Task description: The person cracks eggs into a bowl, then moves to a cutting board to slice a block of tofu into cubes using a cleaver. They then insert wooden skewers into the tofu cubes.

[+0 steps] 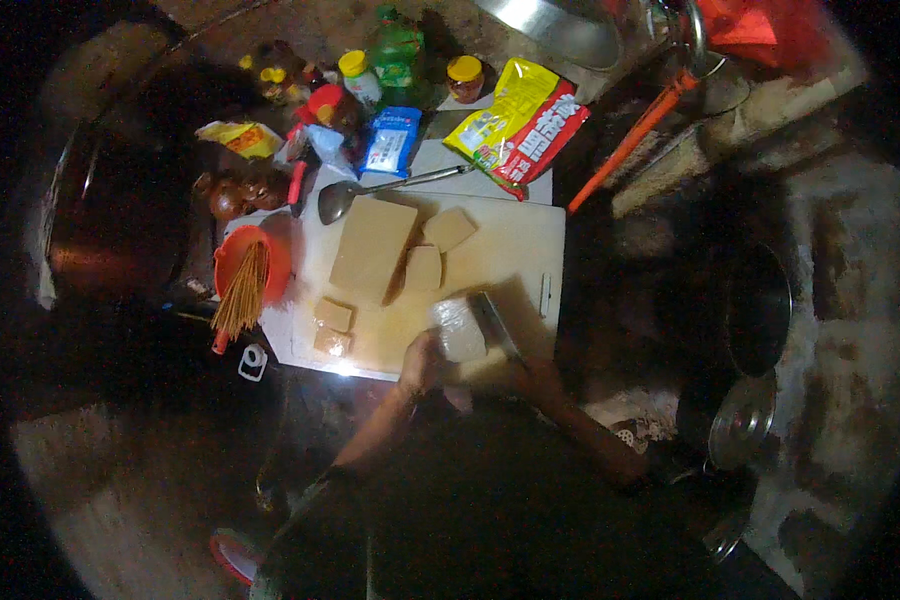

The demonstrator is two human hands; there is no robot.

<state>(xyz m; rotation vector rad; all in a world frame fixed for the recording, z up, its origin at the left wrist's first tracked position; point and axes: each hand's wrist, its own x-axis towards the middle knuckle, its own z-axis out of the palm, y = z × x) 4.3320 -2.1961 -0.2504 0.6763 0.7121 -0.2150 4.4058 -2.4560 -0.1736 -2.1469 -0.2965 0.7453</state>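
Observation:
My left hand grips a pale block with a shiny face, near the front edge of the cutting board. At the block's right side, my right hand is closed on a knife, its broad metal blade standing close to the block; whether they touch is not clear. A large tan slab lies on the board, with two smaller pieces, one upper and one lower, to its right. Small tan pieces sit at the board's left front.
A ladle lies behind the slab. Beyond are a yellow-and-red packet, a blue packet, a green bottle and a yellow-lidded jar. An orange container with thin sticks stands left; a dark pot is further left.

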